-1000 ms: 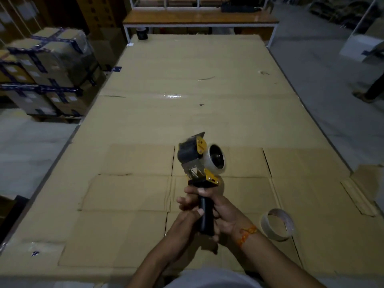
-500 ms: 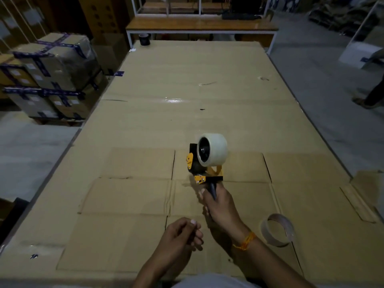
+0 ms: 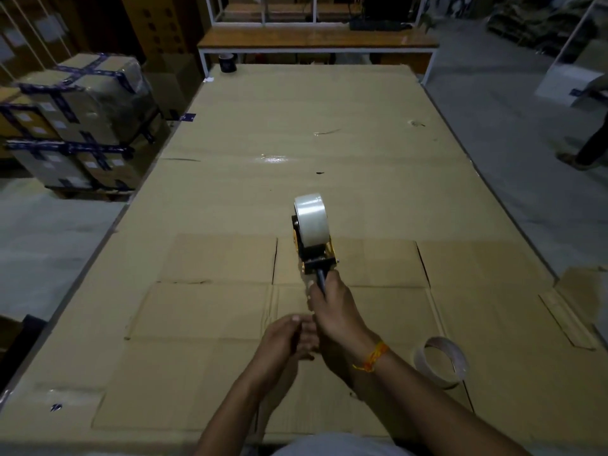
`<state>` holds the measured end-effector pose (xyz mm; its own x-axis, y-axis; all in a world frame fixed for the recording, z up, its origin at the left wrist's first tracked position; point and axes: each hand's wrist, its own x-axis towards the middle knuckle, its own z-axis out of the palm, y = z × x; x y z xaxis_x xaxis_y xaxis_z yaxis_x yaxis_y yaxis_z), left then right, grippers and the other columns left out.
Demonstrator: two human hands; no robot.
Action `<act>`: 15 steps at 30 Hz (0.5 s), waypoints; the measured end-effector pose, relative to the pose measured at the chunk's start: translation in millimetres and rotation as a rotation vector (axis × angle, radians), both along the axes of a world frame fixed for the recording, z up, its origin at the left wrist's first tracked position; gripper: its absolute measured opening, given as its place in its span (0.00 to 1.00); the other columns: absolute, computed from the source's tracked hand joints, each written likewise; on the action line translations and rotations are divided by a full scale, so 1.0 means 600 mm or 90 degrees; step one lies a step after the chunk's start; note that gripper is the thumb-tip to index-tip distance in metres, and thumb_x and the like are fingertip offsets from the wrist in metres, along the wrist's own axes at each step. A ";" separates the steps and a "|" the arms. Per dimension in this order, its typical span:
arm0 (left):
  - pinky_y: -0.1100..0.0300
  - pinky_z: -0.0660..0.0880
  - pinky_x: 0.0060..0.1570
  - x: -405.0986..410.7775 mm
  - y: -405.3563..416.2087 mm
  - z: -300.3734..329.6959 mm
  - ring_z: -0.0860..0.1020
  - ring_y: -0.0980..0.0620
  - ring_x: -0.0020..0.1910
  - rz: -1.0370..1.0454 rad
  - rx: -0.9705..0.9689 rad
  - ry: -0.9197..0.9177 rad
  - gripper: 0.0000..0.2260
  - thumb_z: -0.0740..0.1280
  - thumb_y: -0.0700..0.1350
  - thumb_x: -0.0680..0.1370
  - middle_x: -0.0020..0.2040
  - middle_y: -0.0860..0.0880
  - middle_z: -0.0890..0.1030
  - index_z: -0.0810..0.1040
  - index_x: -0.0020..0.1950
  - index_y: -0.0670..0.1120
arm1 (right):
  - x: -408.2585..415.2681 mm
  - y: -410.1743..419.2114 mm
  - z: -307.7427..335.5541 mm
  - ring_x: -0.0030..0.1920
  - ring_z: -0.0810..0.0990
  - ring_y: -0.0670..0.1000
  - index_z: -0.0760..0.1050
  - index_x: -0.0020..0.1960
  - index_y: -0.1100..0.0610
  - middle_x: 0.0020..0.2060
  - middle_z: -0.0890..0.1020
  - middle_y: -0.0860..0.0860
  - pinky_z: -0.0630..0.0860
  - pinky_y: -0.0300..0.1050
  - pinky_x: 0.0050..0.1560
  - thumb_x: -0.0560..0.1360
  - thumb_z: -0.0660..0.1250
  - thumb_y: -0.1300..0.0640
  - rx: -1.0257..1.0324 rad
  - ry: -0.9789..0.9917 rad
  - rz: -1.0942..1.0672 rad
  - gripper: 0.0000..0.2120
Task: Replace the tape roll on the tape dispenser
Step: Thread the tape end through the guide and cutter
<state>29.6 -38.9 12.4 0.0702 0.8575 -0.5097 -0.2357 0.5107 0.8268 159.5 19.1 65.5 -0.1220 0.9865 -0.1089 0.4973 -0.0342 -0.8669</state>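
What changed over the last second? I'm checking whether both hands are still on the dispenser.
The left hand let go of the handle and dropped back, curled, toward the body. The right hand kept its grip and carried the tape dispenser forward and down toward the cardboard-covered table, turning it so the new tape roll faces the camera. The empty tape core stayed put.
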 end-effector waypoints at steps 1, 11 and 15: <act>0.50 0.80 0.48 -0.006 0.027 0.000 0.83 0.38 0.48 0.033 -0.020 -0.058 0.22 0.53 0.48 0.89 0.50 0.30 0.84 0.81 0.64 0.34 | -0.002 0.006 0.008 0.37 0.77 0.47 0.69 0.57 0.57 0.40 0.77 0.49 0.72 0.30 0.31 0.87 0.61 0.56 0.011 0.001 0.000 0.04; 0.53 0.84 0.53 -0.072 0.233 0.001 0.88 0.42 0.39 0.230 -0.165 -0.407 0.18 0.64 0.46 0.85 0.45 0.34 0.86 0.79 0.56 0.30 | 0.018 0.005 0.035 0.32 0.75 0.39 0.69 0.49 0.49 0.36 0.73 0.47 0.68 0.34 0.31 0.87 0.62 0.54 0.029 0.048 0.030 0.08; 0.56 0.85 0.43 -0.075 0.270 -0.004 0.87 0.45 0.34 0.174 -0.227 -0.315 0.09 0.67 0.39 0.84 0.40 0.37 0.85 0.79 0.50 0.32 | 0.029 0.000 0.032 0.32 0.72 0.42 0.70 0.50 0.52 0.37 0.73 0.48 0.69 0.35 0.31 0.87 0.62 0.54 0.017 0.024 0.023 0.07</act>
